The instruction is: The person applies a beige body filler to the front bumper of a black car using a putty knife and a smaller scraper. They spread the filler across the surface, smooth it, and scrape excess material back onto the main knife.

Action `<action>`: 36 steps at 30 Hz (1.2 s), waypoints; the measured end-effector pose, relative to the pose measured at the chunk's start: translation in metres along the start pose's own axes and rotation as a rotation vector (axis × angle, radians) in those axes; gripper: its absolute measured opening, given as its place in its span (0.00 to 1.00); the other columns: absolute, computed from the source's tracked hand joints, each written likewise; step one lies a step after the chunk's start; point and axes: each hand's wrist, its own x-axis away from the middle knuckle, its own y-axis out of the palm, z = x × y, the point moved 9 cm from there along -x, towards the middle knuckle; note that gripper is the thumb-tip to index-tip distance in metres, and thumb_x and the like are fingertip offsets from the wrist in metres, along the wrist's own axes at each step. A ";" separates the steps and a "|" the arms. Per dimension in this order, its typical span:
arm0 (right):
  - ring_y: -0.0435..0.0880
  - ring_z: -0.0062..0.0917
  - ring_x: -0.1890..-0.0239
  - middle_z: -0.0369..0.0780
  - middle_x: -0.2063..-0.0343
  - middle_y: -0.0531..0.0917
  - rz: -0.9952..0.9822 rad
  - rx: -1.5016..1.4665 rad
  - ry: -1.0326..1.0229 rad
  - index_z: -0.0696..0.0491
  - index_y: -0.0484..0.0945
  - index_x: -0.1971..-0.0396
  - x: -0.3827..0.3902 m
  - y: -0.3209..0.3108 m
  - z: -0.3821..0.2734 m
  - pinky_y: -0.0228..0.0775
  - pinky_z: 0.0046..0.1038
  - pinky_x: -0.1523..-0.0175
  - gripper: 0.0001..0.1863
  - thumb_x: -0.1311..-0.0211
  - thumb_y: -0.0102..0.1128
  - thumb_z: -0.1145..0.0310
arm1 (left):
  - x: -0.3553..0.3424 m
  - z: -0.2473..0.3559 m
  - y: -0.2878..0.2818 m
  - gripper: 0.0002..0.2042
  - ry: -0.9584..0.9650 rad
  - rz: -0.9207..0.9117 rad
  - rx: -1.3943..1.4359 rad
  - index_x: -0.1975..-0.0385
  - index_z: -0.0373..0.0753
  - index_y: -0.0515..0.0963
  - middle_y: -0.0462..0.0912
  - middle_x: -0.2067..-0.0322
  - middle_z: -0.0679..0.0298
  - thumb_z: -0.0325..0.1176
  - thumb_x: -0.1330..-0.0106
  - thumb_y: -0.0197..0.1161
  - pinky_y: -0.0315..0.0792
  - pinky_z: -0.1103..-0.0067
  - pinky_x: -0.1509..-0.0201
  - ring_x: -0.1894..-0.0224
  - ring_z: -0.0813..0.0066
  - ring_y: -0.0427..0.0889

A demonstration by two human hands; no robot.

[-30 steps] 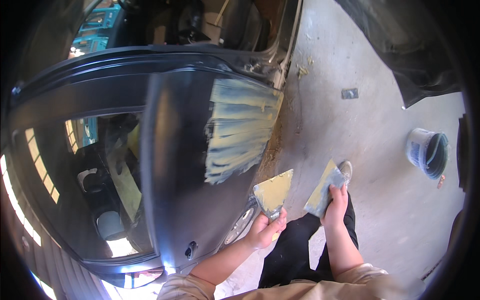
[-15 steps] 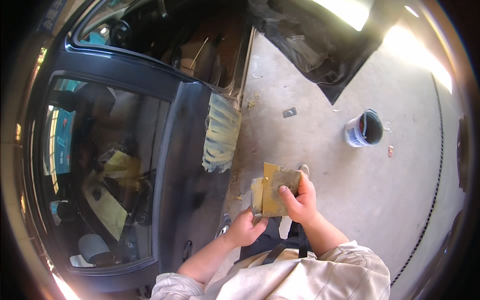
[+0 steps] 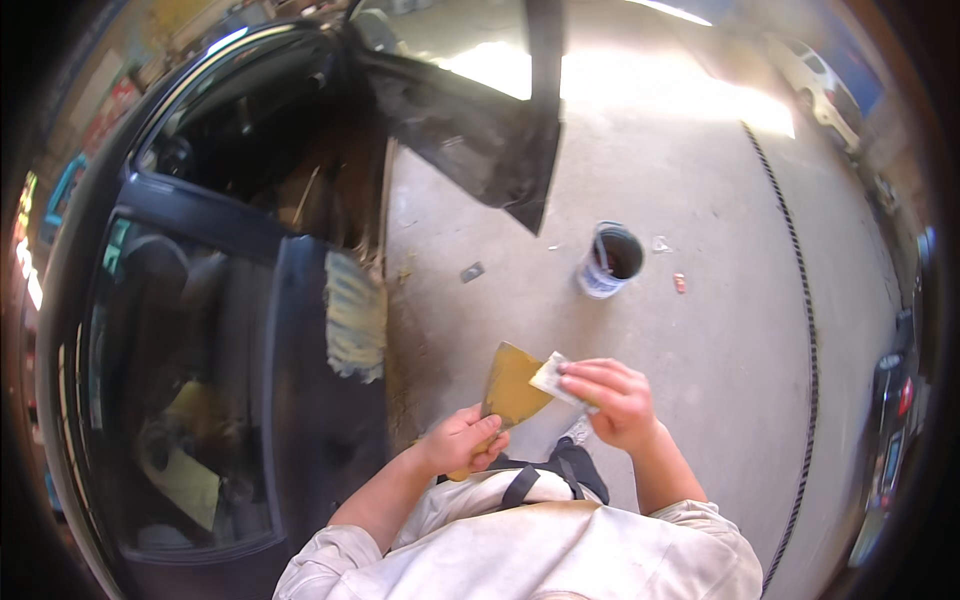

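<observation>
My left hand (image 3: 462,440) grips the handle of a wide yellowish putty knife (image 3: 512,385), its blade pointing up. My right hand (image 3: 612,395) holds a smaller pale spreader (image 3: 552,378) whose edge rests against that blade. Both are in front of my chest, above the concrete floor. To the left is a dark car door (image 3: 310,400) with a patch of pale filler (image 3: 355,315) smeared on its panel.
A small open can (image 3: 608,260) with a stick in it stands on the concrete floor (image 3: 700,330) ahead. A second dark car door (image 3: 470,130) hangs open above. A dark hose (image 3: 805,330) runs along the floor at right. Small scraps lie near the can.
My view has swung away from the door toward the floor. My hands have come together, and the small spreader now lies against the putty knife's blade.
</observation>
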 end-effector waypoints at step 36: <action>0.88 0.45 0.53 0.50 0.54 0.88 0.267 0.086 1.765 0.60 0.85 0.51 0.781 -0.195 0.285 0.80 0.42 0.47 0.15 0.29 0.64 0.64 | -0.491 -0.097 0.323 0.11 -0.295 -0.104 -0.462 0.52 0.39 0.72 0.79 0.68 0.66 0.41 0.19 0.53 0.74 0.77 0.71 0.75 0.79 0.76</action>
